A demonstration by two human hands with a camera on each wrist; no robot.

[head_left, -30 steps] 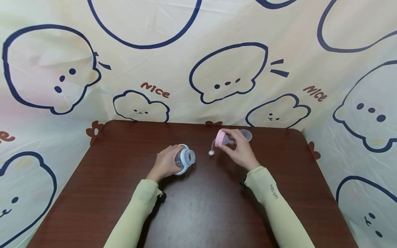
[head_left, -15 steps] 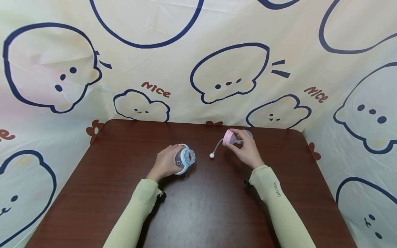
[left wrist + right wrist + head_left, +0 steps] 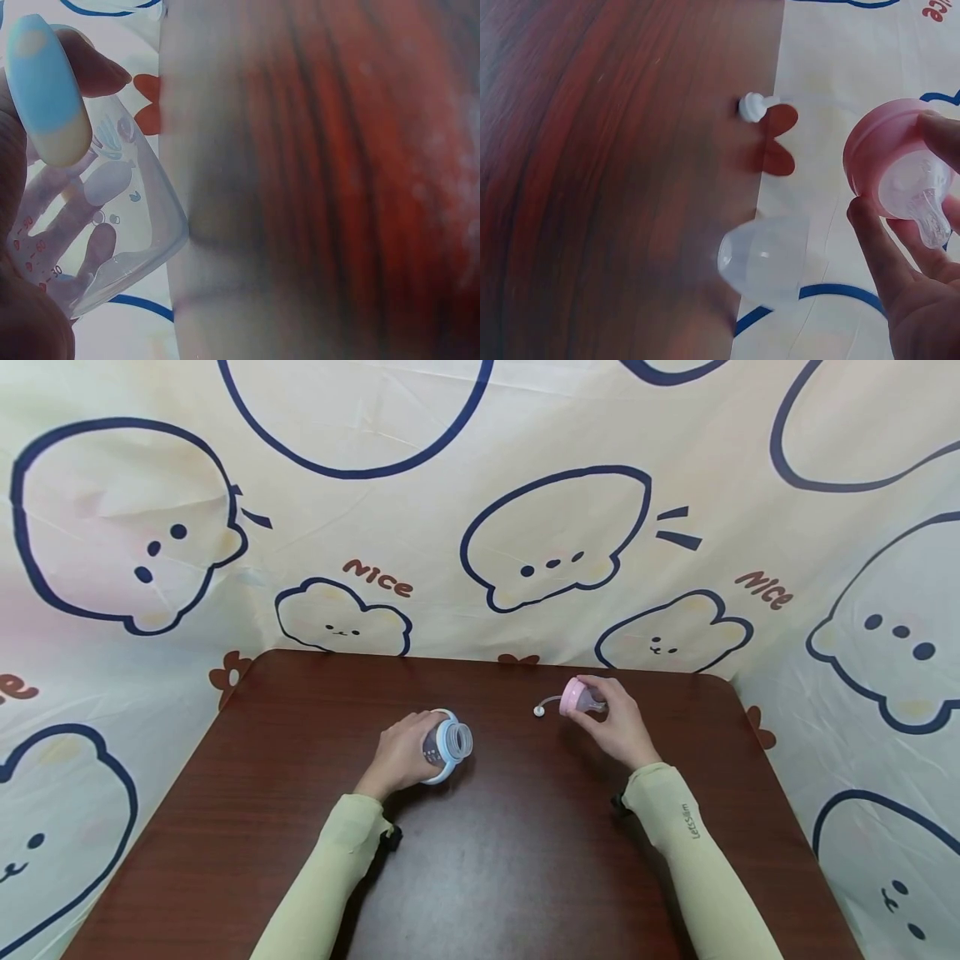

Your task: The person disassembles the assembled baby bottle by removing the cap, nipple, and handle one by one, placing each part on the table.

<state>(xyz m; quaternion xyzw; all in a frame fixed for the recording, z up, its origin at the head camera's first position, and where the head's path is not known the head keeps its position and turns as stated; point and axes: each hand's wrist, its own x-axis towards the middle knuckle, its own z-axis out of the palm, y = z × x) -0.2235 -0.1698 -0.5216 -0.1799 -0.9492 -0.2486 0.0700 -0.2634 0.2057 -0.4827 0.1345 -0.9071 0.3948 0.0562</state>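
My left hand grips a clear baby bottle with a blue neck ring, tilted on the brown table, mouth facing right. In the left wrist view the bottle and its blue handle show against my fingers. My right hand pinches a pink nipple collar above the table's far right. A thin straw with a white end weight hangs out of it to the left. In the right wrist view the collar and its silicone nipple sit between thumb and fingers.
A clear dome cap lies on the table near its far edge, below my right hand. A cream cloth with cartoon animals hangs behind and around the table. Bare tabletop lies between and in front of my hands.
My right hand has carried the pink collar to the right and toward the far edge; the straw's weight has swung up and right with it. My left hand and the bottle stayed still.
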